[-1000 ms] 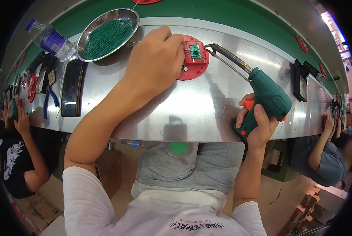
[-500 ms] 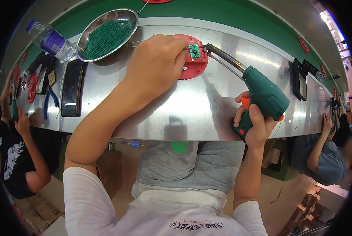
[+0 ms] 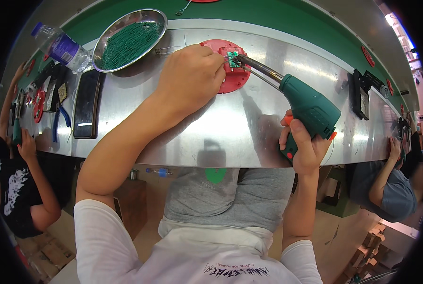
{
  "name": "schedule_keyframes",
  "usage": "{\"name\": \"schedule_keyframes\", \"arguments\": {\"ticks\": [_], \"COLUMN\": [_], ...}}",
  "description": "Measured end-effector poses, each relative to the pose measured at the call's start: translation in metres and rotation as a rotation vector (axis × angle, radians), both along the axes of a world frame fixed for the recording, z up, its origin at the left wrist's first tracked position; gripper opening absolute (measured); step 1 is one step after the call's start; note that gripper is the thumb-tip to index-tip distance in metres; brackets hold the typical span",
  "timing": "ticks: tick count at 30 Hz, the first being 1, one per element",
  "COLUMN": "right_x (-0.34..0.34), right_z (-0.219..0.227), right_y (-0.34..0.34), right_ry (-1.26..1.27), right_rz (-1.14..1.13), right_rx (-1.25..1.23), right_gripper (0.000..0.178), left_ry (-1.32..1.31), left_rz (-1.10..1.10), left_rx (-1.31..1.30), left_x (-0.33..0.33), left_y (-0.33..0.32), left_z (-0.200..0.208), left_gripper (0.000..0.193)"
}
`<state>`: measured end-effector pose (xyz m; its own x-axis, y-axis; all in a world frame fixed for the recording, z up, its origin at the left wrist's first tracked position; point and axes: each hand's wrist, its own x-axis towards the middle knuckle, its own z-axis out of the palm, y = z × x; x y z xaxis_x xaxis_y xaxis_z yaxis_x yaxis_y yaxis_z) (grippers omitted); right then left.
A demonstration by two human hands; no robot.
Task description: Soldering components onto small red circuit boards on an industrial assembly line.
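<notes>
My left hand [image 3: 190, 79] rests on a round red fixture [image 3: 226, 72] on the steel bench, fingers pinched at a small green circuit board [image 3: 231, 57] seated in it. My right hand [image 3: 302, 146] grips the handle of a green soldering gun [image 3: 309, 108] with orange trigger. Its long metal tip [image 3: 256, 66] touches the board from the right. The left part of the fixture is hidden under my left hand.
A metal bowl [image 3: 129, 39] of green wires stands at the back left, beside a lying plastic bottle [image 3: 60, 46]. A black phone [image 3: 87, 104] and blue-handled pliers [image 3: 61, 119] lie left. A black device [image 3: 361, 96] sits right. Other people work on both sides.
The soldering gun's tip has come in onto the green board. My left hand stays on the red fixture, its fingers shifted to the board's edge.
</notes>
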<state>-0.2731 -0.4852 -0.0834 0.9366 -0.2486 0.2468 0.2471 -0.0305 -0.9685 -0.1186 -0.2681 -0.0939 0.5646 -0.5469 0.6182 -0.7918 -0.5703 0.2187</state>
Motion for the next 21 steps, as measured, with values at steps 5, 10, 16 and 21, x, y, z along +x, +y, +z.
{"name": "schedule_keyframes", "arguments": {"ticks": [5,10,16,21], "right_x": [0.001,0.002,0.003,0.003], "right_z": [0.003,0.003,-0.003,-0.006], "right_y": [0.001,0.000,-0.011,-0.005], "right_ry": [0.025,0.042,0.082,0.004], "right_rz": [-0.007,0.001,0.064,-0.082], "right_rx": [0.017,-0.005,0.046,0.120], "right_gripper": [0.018,0.018,0.024,0.030], "left_ry": [0.015,0.023,0.026,0.009], "left_rz": [-0.004,-0.005,-0.012,-0.014], "left_rx": [0.000,0.002,-0.014,-0.008], "left_x": [-0.001,-0.001,0.000,0.000], "left_y": [0.000,0.001,0.001,0.000], "left_z": [0.001,0.001,0.000,0.001], "left_gripper": [0.009,0.009,0.009,0.009]}}
